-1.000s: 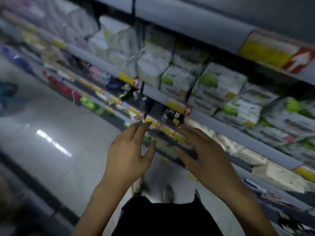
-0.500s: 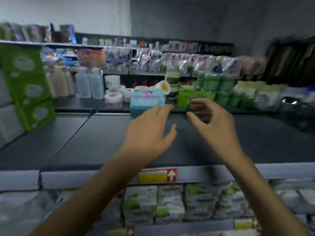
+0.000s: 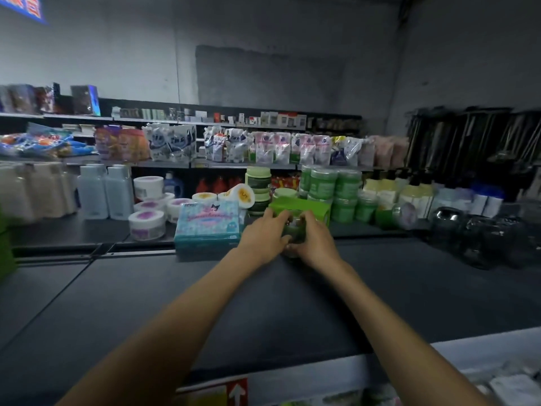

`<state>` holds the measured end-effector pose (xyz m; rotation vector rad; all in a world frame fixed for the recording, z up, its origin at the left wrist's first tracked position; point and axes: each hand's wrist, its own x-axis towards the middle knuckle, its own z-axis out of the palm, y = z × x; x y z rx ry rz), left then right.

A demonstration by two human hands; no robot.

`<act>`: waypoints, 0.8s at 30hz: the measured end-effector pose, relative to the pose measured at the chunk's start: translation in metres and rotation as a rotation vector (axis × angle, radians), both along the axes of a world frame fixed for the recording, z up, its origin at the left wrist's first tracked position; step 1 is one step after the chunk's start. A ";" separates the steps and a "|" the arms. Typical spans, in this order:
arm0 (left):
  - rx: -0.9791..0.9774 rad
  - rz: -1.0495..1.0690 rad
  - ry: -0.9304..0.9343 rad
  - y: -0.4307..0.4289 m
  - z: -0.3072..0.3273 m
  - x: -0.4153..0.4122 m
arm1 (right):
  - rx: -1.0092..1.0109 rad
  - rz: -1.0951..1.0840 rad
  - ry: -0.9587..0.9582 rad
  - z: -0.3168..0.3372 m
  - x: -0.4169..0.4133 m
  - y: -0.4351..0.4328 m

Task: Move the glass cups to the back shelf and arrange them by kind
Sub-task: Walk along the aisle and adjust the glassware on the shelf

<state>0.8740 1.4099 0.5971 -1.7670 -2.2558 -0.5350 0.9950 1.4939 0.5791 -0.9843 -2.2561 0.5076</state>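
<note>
Both my arms stretch across the dark shelf top (image 3: 205,303). My left hand (image 3: 262,237) and my right hand (image 3: 317,240) meet around a small clear glass cup (image 3: 292,236) that stands on the shelf, fingers curled round its sides. The hands hide most of the cup; only a strip of it and its base show. Several more dark-looking glass cups (image 3: 474,238) stand in a cluster at the right end of the same shelf.
A green box (image 3: 304,207) sits just behind the cup and a teal tissue pack (image 3: 207,227) to its left. White tubs (image 3: 146,224), green jars (image 3: 336,186) and bottles (image 3: 105,191) fill the shelf behind. A price-tag rail (image 3: 292,385) runs along the near edge.
The view swung up from the aisle and lower shelves to the shelf top. Both hands, open in the air before, have reached forward and closed round the glass cup.
</note>
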 end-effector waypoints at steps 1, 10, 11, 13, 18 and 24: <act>0.024 -0.001 -0.020 0.001 -0.001 0.001 | 0.007 0.010 0.007 0.000 0.001 -0.001; 0.308 -0.303 -0.294 -0.040 0.014 0.019 | 0.052 0.076 0.243 0.019 0.048 -0.050; 0.363 -0.364 -0.345 -0.050 0.018 0.026 | 0.045 0.082 0.280 0.024 0.058 -0.060; 0.444 -0.479 -0.537 -0.071 0.024 0.039 | -0.008 0.110 0.376 0.033 0.080 -0.079; 0.267 -0.648 -0.797 -0.104 0.023 0.061 | -0.141 0.187 0.551 0.046 0.139 -0.124; 0.134 -0.787 -0.886 -0.121 0.015 0.115 | -0.175 0.110 0.531 0.042 0.207 -0.173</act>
